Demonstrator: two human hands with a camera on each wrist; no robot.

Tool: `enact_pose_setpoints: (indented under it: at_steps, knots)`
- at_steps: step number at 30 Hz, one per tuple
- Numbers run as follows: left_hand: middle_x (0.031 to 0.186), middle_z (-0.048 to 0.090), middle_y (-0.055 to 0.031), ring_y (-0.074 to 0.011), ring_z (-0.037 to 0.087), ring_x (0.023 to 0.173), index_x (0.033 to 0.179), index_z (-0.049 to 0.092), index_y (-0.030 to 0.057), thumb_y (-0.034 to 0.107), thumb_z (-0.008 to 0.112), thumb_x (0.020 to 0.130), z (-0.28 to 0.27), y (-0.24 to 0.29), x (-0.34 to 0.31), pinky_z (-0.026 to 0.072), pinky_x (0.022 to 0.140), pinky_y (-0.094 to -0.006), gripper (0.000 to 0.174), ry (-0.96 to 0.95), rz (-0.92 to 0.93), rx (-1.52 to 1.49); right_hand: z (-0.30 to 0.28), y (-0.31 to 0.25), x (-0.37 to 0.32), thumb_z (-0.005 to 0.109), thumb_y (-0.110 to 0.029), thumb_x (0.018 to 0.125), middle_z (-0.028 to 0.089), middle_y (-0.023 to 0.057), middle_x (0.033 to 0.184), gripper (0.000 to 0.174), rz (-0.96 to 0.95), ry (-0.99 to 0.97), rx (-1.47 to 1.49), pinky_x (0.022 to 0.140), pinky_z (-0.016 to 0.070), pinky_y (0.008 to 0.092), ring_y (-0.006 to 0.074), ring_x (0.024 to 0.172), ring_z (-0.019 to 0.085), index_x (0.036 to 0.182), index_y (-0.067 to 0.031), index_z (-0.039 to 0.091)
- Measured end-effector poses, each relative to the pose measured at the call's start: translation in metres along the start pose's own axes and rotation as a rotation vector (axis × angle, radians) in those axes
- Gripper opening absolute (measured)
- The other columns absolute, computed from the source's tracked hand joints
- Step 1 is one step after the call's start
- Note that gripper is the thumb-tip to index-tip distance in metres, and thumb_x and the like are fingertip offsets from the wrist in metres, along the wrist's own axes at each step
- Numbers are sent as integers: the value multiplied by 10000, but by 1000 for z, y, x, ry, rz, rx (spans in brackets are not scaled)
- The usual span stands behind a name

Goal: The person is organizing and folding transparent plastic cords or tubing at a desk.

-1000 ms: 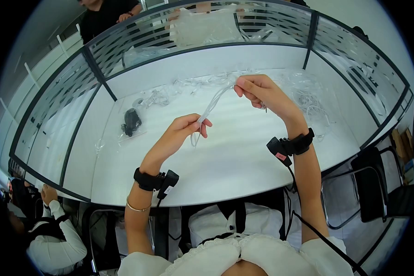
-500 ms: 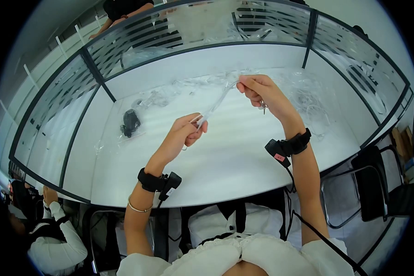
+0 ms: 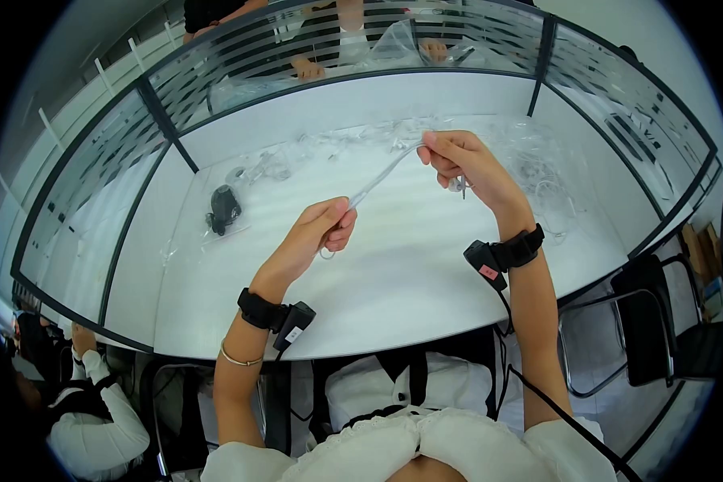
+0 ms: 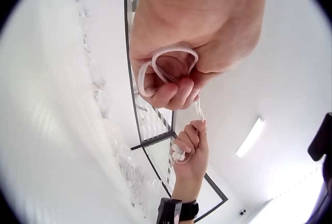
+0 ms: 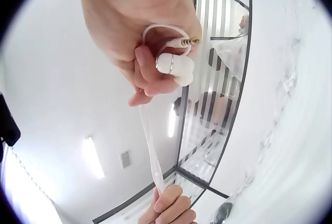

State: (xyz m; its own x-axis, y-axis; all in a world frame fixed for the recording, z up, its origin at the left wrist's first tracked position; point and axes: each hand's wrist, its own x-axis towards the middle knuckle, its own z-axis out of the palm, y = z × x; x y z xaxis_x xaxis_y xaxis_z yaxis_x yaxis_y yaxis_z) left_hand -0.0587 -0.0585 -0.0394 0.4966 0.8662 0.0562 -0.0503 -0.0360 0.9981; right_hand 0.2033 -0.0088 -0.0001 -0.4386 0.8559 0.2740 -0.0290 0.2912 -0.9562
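Note:
A bundle of white earphone cable (image 3: pixel 384 173) stretches taut between the two hands above the table. The left hand (image 3: pixel 313 233) pinches its lower end, and loops of cable (image 4: pixel 175 51) lie inside the curled fingers in the left wrist view. At the upper end, the right hand (image 3: pixel 470 167) pinches the cable between thumb and fingers. White earbuds (image 5: pixel 175 67) and a gold-tipped plug (image 5: pixel 190 41) stick out of the right hand's curled fingers in the right wrist view.
A black object in a clear bag (image 3: pixel 224 210) lies at the table's left. Loose white cables (image 3: pixel 548 183) and clear plastic are at the right, with more along the back. A framed glass partition (image 3: pixel 337 74) surrounds the white table (image 3: pixel 426 273); people are behind it.
The left hand's fingers have curled in around the cable, and its hanging loop is now mostly inside that hand. The bundle is straighter. The right hand has barely moved.

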Motion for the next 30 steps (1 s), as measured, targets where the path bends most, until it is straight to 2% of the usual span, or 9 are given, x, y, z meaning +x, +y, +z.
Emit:
enact_pose_setpoints:
  at_steps: [7,13,15,16,19,20,24,27,30]
  knots:
    - [648,354,44,-68,337,544,945,528,27,158,413,980,-2,1,-2,303,530,-219,178,6,-26,0,-4,-4,-5,474,-375,968,234,-105,539,367,30,-11,34,459,228,203,30,475,198,728,-101,525]
    - [645,304,84,-15,242,519,887,508,84,188,441,946,-2,-1,-3,181,469,-186,137,59,-117,55,1,-5,-4,468,-368,968,237,-105,535,372,48,-40,-21,449,227,205,30,471,206,720,-96,518]
    - [630,328,55,-52,294,515,871,490,79,196,393,947,-5,-13,1,248,480,-232,170,145,-18,300,1,-2,-2,473,-372,965,245,-105,532,372,43,-25,-62,447,231,203,28,469,215,721,-95,525]
    - [611,379,-30,-134,358,526,873,462,61,197,383,951,2,-19,0,310,510,-306,176,305,137,680,1,1,0,481,-377,963,254,-106,531,373,44,-14,-75,447,230,203,26,469,221,724,-96,532]
    - [637,421,-122,-216,380,547,877,423,44,186,388,952,18,-6,-3,336,546,-366,165,279,81,901,-1,8,2,484,-388,963,251,-105,533,377,59,63,-83,448,229,203,26,471,219,728,-97,536]
    - [643,425,-157,-248,366,557,865,394,19,151,408,946,22,-1,-4,339,560,-374,156,238,59,874,-3,9,3,484,-392,963,250,-105,533,379,49,56,-67,448,228,204,26,471,218,730,-97,536]
    - [664,416,-150,-247,377,582,851,385,-10,91,416,924,15,-10,1,351,576,-359,128,136,119,776,-2,11,4,483,-399,964,246,-104,535,385,39,35,-34,451,229,205,26,473,215,736,-93,537]
    - [682,420,-141,-241,394,606,848,397,-10,87,422,918,11,-21,4,366,594,-346,122,190,282,717,5,7,2,478,-385,967,243,-102,536,384,29,21,-30,457,243,205,27,472,212,738,-82,537]
    - [664,425,-126,-205,414,598,826,428,-25,75,457,897,2,-28,6,373,582,-337,126,324,285,691,14,5,-1,475,-365,967,239,-97,538,381,43,24,-59,459,262,203,28,470,211,737,-69,540]
